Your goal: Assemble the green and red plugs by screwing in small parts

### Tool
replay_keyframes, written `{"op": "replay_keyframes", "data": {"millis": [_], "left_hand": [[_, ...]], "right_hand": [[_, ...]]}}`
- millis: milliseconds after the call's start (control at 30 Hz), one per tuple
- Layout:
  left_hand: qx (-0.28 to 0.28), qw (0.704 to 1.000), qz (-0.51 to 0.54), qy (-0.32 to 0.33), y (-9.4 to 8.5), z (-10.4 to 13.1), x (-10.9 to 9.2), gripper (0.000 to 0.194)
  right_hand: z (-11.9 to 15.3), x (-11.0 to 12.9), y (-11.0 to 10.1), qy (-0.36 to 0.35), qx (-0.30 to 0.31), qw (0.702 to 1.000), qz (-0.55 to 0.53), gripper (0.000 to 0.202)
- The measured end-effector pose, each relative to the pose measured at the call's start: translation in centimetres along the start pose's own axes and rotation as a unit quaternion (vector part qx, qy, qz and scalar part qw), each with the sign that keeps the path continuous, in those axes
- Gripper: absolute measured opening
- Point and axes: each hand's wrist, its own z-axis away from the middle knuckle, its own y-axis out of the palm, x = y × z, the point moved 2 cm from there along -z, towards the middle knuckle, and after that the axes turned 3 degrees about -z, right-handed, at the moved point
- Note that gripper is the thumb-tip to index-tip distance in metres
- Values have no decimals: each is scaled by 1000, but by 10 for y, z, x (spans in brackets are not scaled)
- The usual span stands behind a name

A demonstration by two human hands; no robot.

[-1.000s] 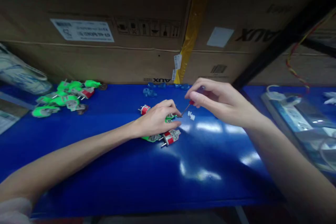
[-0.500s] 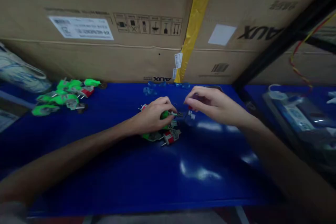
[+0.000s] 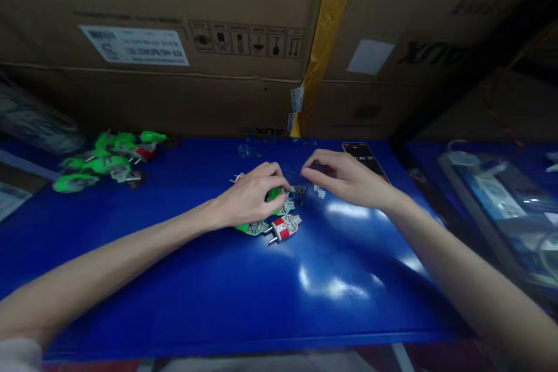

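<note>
My left hand [image 3: 257, 192] is closed around a green plug part [image 3: 274, 193] at the middle of the blue table. Just below its fingers lie another green plug part [image 3: 255, 228] and a red and white plug [image 3: 284, 227] with two metal pins. My right hand [image 3: 335, 177] hovers right of it, thumb and forefinger pinched together; what they hold, if anything, is too small to name. Small dark screws [image 3: 299, 190] sit between the hands. Small white pieces [image 3: 319, 192] lie under the right fingers.
Several green plug parts [image 3: 102, 161] are heaped at the left. A phone [image 3: 364, 158] lies behind my right hand. Cardboard boxes [image 3: 196, 99] line the table's back edge, with clear blue pieces [image 3: 249, 151] before them. A plastic tray [image 3: 492, 186] stands at the right.
My right hand has shifted slightly left and toward the left hand, uncovering more of the phone. The left hand has barely moved and keeps its grip.
</note>
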Motion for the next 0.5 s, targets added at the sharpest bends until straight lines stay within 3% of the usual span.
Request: {"op": "replay_keyframes", "data": {"millis": [500], "left_hand": [[5, 1000, 1, 0, 7, -7, -3, 19]], "right_hand": [[5, 28, -20, -33, -36, 998, -32, 25]]}}
